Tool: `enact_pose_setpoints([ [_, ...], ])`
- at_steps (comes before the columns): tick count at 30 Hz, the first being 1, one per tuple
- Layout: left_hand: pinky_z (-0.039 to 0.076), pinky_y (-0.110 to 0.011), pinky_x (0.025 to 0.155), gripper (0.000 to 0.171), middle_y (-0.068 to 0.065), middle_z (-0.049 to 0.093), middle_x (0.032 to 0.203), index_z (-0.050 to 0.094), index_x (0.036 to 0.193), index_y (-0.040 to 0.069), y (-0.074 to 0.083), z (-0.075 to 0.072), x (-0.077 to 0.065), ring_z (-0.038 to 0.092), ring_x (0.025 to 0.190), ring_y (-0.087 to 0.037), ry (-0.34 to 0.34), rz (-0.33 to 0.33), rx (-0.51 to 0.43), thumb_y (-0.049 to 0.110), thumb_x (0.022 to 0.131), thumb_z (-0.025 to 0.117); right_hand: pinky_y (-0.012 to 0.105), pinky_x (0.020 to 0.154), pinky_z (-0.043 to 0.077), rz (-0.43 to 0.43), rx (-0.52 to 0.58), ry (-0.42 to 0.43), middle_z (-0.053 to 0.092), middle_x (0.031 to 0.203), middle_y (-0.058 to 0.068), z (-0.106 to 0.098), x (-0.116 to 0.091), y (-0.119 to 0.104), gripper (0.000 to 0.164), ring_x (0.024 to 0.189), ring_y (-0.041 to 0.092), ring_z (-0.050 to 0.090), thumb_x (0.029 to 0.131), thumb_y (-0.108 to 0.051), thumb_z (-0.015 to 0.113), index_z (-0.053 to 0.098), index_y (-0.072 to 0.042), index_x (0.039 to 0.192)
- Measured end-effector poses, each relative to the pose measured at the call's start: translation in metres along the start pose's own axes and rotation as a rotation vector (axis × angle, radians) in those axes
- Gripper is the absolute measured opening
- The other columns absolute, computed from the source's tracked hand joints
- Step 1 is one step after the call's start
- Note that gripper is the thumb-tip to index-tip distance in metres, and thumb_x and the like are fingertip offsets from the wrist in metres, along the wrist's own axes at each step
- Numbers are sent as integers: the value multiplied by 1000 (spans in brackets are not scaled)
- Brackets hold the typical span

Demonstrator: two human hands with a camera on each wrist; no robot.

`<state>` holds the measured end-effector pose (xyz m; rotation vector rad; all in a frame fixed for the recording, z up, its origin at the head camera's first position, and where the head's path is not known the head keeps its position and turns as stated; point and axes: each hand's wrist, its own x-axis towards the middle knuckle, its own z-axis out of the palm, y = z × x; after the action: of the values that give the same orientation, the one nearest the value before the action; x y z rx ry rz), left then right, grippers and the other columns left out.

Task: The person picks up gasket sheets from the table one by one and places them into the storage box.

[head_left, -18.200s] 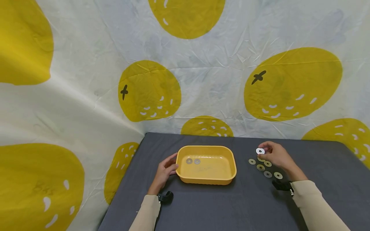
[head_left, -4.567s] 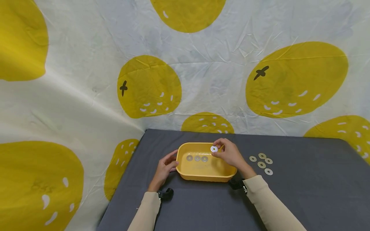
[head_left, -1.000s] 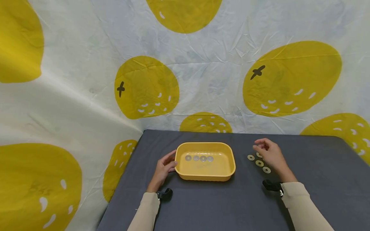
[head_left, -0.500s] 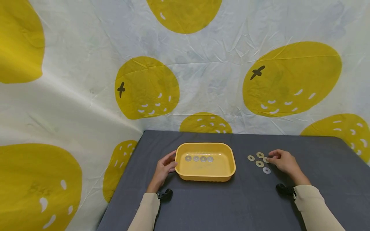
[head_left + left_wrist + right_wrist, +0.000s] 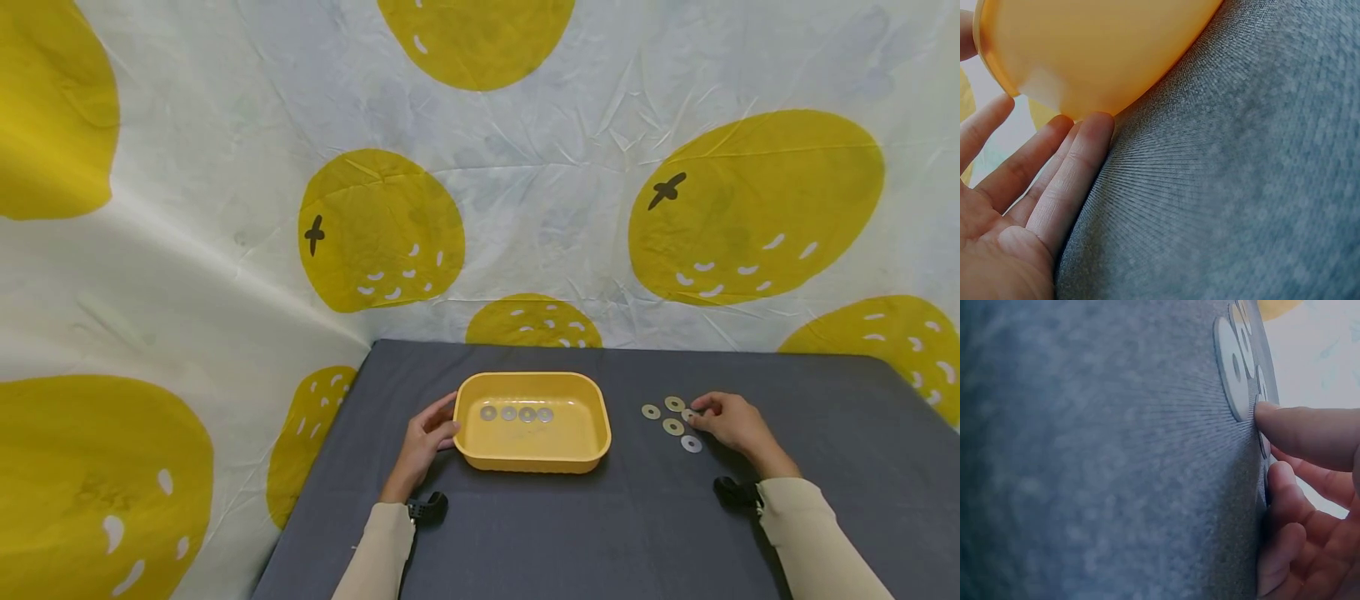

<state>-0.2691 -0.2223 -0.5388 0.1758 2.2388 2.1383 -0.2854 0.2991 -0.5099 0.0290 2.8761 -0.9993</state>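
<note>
My left hand (image 5: 422, 442) holds the left end of a yellow plastic tray (image 5: 532, 464), thumb at the rim and the other fingertips against the outer wall, as the left wrist view shows. Inside, several flat metal washers (image 5: 488, 412) lie in a row along the far side. To the right, my right hand (image 5: 738, 423) rests over the table with thumb and index finger at the edge of a washer (image 5: 687, 415). In the right wrist view the thumb (image 5: 1297, 431) presses that washer's edge, the far side being hidden, while the remaining fingers curl below.
Several more washers, among them a silvery one (image 5: 692, 444) and a duller one (image 5: 651, 412), lie loosely to the left of my right hand. A dark grey cloth (image 5: 555, 533) covers the table. Behind it hangs a white sheet printed with yellow fruit (image 5: 757, 208).
The tray's row grew from two washers to several, and the pile on the table shrank. Over the last second my right hand came down rightward onto a washer; my left hand stayed.
</note>
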Motion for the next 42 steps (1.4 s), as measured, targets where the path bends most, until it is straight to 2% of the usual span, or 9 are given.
enact_pose_setpoints([
  [6, 63, -34, 84, 54, -25, 62, 136, 54, 150, 17, -2, -1, 0, 67, 117, -39, -12, 18, 3, 8, 98, 65, 32, 66, 38, 1, 3, -17, 56, 87, 11, 0, 2, -1, 33, 79, 25, 52, 95, -19, 69, 62, 7, 114],
  [15, 63, -34, 83, 53, -23, 64, 134, 55, 149, 20, 0, 0, 1, 69, 113, -33, -6, 20, 13, 9, 98, 65, 32, 66, 35, -74, -35, 83, 57, 84, 8, 4, -1, 1, 30, 75, 21, 51, 90, -17, 74, 60, 3, 106],
  [21, 63, -33, 83, 52, -23, 64, 134, 56, 148, 21, -1, 0, 1, 68, 115, -38, -9, 15, 1, 10, 98, 66, 32, 64, 36, -95, -25, 82, 58, 85, 8, 4, -3, -1, 31, 73, 19, 51, 92, -16, 72, 61, 4, 113],
  [25, 63, -32, 82, 53, -25, 63, 134, 56, 148, 19, -1, 0, 1, 67, 115, -39, -10, 16, -1, 11, 98, 67, 32, 63, 36, -96, 7, 46, 56, 86, 8, 5, -5, -3, 33, 71, 20, 48, 96, -13, 66, 63, 5, 123],
  [30, 63, -32, 81, 53, -27, 62, 134, 55, 149, 18, -1, 0, 2, 66, 116, -43, -15, 15, 4, 12, 98, 67, 30, 57, 36, -88, 61, 28, 54, 81, 6, 6, -7, -6, 34, 65, 19, 49, 99, -12, 63, 62, 6, 128],
  [38, 63, -33, 81, 52, -25, 63, 133, 57, 147, 22, -1, 0, 2, 66, 115, -42, -2, -2, -10, 12, 97, 68, 29, 58, 49, -74, 172, 23, 67, 80, 6, 3, -5, -16, 43, 69, 17, 62, 97, -14, 70, 58, 8, 131],
  [42, 63, -33, 81, 52, -24, 64, 133, 57, 147, 23, -1, 0, 2, 67, 115, -41, 2, -3, -18, 11, 97, 68, 29, 58, 49, -87, 209, 9, 72, 83, 8, 1, -6, -24, 46, 71, 17, 64, 95, -14, 72, 57, 8, 133],
])
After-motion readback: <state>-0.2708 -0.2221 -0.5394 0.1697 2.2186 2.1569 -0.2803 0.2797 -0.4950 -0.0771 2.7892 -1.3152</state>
